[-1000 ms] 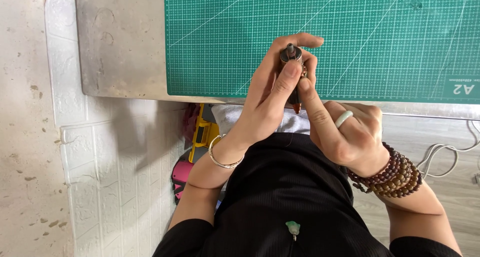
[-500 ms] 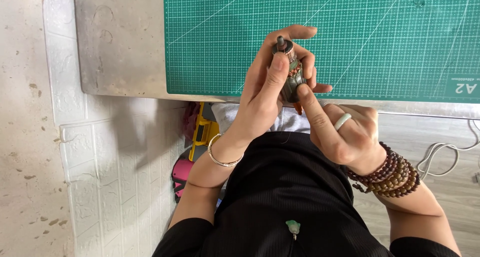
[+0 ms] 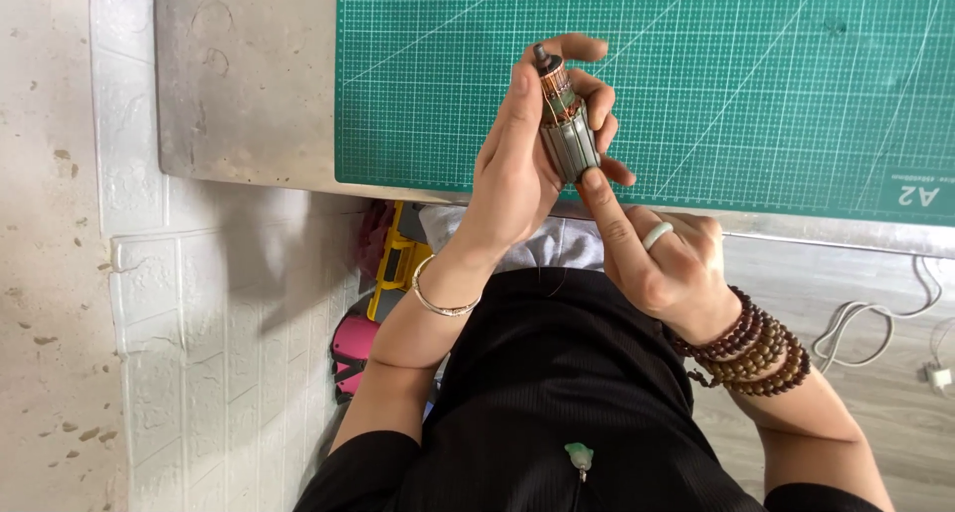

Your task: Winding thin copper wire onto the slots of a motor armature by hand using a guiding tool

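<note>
My left hand point(image 3: 517, 164) grips a small motor armature point(image 3: 567, 124), a grey slotted metal cylinder with copper windings and a short shaft at its top end. It is held upright over the near edge of a green cutting mat point(image 3: 756, 84). My right hand point(image 3: 652, 253), with a white ring and wooden bead bracelets at the wrist, has its index finger stretched up and touching the lower end of the armature. The other fingers of that hand are curled in. A thin bangle circles my left wrist.
The mat lies on a grey table point(image 3: 244, 84) whose front edge runs just under my hands. Below the table stand a yellow tool point(image 3: 398, 258) and a pink object point(image 3: 353, 348). A white cable point(image 3: 875, 323) lies on the floor at right.
My left hand has lifted and turned the armature upright, showing its grey body and copper end. My right index finger has slid down to its lower end.
</note>
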